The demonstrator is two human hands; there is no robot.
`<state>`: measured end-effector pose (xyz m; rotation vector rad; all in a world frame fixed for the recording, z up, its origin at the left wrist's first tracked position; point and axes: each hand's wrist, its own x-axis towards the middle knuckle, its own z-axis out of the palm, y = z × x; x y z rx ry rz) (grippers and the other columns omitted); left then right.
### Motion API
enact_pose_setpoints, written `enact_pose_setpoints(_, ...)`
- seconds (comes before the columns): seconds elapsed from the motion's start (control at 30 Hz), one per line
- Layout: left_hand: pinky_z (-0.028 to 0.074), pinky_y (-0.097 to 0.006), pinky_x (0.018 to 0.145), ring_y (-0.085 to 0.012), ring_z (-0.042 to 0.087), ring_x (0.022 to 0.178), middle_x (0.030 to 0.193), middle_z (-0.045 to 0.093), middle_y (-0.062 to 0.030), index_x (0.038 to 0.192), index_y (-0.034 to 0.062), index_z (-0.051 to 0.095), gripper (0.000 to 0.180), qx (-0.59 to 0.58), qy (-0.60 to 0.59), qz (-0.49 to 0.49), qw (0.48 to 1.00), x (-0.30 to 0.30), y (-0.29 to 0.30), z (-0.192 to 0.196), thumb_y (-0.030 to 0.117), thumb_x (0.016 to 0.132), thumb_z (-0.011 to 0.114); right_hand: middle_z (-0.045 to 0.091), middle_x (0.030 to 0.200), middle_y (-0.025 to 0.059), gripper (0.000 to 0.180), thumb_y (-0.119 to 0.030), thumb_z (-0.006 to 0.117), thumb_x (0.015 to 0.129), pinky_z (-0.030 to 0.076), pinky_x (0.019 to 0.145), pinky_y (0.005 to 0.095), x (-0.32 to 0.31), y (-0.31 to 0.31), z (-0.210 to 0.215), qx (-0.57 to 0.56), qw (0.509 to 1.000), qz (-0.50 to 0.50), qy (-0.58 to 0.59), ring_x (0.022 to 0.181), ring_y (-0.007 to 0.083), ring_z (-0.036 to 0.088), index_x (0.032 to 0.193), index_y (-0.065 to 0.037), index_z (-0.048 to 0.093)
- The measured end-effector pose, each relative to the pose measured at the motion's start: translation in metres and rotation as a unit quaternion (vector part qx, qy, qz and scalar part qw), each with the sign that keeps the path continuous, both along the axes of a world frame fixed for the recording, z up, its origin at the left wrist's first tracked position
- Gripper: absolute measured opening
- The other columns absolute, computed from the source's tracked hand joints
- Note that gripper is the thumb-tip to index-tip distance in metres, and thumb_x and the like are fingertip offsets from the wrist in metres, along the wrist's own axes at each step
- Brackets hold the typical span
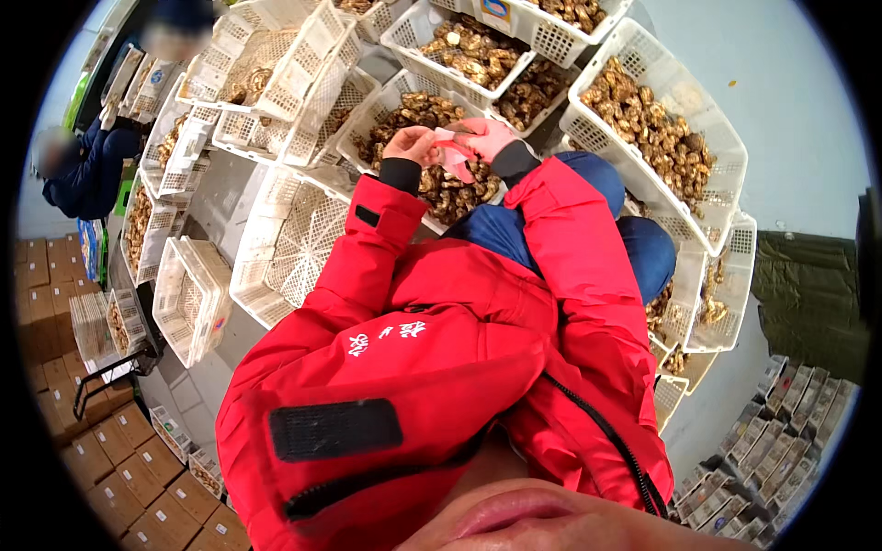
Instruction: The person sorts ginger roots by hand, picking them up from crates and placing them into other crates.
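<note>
Both hands meet in front of me above a white plastic crate (360, 138) filled with brown, knobbly mushrooms (461, 195). My left hand (410, 147) is closed, its fingers pinching one side of a limp pink-red and white piece (454, 160), which looks like thin plastic or cloth. The other side is gripped by my right hand (487, 138), with its fingers bent over the top. The piece hangs down between the hands, over the mushrooms. Whether anything small is wrapped in it I cannot make out.
More mushroom crates stand beyond, with a large one (730, 174) at right. An open crate (276, 243) sits to my left beside nested crates (195, 298). Cardboard boxes (138, 468) cover the lower left. Another person (87, 170) sits at the far left.
</note>
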<state>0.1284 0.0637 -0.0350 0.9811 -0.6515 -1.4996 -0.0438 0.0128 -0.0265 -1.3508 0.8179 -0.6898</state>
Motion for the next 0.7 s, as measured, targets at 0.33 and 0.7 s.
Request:
enact_pose_setpoints(0.33,0.041,-0.019,0.043,-0.0071,0.049,0.048,0.059,0.050,0.0002,0.081,0.0066,0.053,0.012,0.071,-0.173,0.023,0.982,0.004,0.003,-0.002,0.014,0.075,0.059,0.059,0.081,0.0150,0.033,-0.026,0.052,0.075,0.043,0.068,0.0301,0.007,0.002,0.008,-0.124,0.977,0.085,0.151,0.076,0.0229,0.057,0.095,-0.001,0.055)
enact_pose_setpoints(0.7,0.038,-0.021,0.038,-0.0093,0.048,0.042,0.056,0.052,-0.0017,0.081,0.0036,0.051,0.014,0.023,-0.085,0.031,0.996,-0.011,0.005,-0.009,0.015,0.077,0.057,0.060,0.079,0.0018,0.025,-0.017,0.058,0.075,0.041,0.060,0.0205,-0.004,-0.004,-0.022,-0.045,0.990,-0.020,0.131,0.068,0.0073,0.052,0.094,0.000,0.057)
